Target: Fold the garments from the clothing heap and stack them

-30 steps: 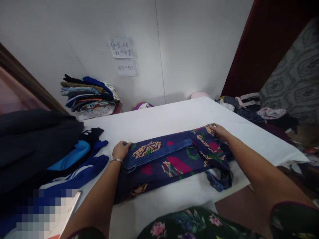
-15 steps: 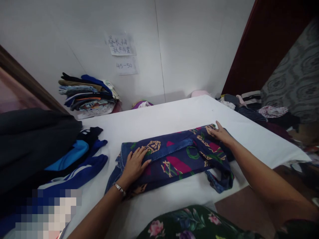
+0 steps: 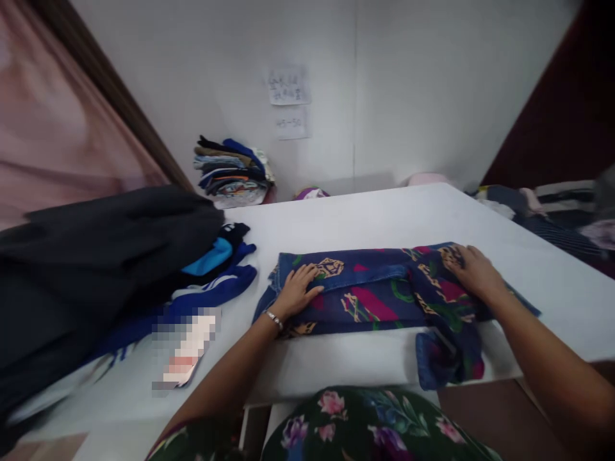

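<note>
A folded long-sleeved shirt or jacket, navy denim printed in magenta, green and tan, lies across the white table. On its left end my left hand rests flat, fingers spread. My right hand lies over its right end, fingers on the cloth near the upper edge; the fingertips are partly hard to make out. One sleeve folds down over the right part, and its cuff hangs towards the table's front edge.
Dark and blue garments are heaped at the left, beside a blurred-out flat item. Against the wall stands a stack of folded clothes. More clothes lie beyond the right edge of the white table.
The view has turned left. My right thumb no longer sticks up, and that hand lies lower over the garment's end. The sleeve's cuff has shifted towards me. My left hand stays put on the cloth.
</note>
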### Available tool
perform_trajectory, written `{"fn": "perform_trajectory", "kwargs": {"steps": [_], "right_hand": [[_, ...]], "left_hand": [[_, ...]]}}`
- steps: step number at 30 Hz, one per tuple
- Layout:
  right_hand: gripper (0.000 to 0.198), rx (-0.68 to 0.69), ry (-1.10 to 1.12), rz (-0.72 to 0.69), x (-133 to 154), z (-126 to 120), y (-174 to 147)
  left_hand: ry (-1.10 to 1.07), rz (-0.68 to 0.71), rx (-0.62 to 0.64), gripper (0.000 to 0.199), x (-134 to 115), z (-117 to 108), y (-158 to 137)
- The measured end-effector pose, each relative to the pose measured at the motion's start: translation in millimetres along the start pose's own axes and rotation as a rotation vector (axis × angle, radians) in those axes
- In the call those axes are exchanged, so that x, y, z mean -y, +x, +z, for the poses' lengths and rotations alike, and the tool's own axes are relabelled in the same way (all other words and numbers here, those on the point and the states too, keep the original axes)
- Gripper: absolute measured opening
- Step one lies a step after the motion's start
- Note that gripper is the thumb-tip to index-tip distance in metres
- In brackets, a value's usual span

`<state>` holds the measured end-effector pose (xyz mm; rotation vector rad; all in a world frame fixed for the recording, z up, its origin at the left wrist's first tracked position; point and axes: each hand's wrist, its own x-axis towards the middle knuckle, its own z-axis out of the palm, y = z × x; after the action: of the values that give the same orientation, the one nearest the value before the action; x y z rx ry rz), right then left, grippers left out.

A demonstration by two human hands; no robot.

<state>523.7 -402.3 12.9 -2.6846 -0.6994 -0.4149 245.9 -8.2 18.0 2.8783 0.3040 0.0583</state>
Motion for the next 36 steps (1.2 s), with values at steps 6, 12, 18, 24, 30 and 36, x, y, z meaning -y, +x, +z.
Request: {"fn": "perform_trajectory", "kwargs": {"steps": [6,12,18,24,30,36], "right_hand": [[0.058,0.043,0.137,-0.361,51.4,6.1,-2.3],[0.059,0.312,-0.088,-0.27,44.2,74.4,-18.6],[0.059,0.311,-0.043,-0.259,34.0,82.5,-19.8],[0.056,0.283,0.027,-0.261,31.4,83.5,-19.7],[0.049,0.236,0.214,-0.192,43.7,70.3,-20.5],[0.036,0.099,0.602,0.131,64.9,16.7,-28.4]], "left_hand": [[0.094,-0.204,-0.101,0.058,2.9,4.1,-4.0],[0.04,-0.209,-0.086,0.059,6.4,12.4,-7.9],[-0.011,-0.333,-0.18,0.056,17.8,-0.7,4.0],[-0.025,-0.458,-0.067,0.071,38.5,4.2,13.9],[-0.021,-0.453,-0.083,0.072,43.4,9.5,12.0],[0.021,-0.432,-0.109,0.068,47.3,6.9,14.0]]}}
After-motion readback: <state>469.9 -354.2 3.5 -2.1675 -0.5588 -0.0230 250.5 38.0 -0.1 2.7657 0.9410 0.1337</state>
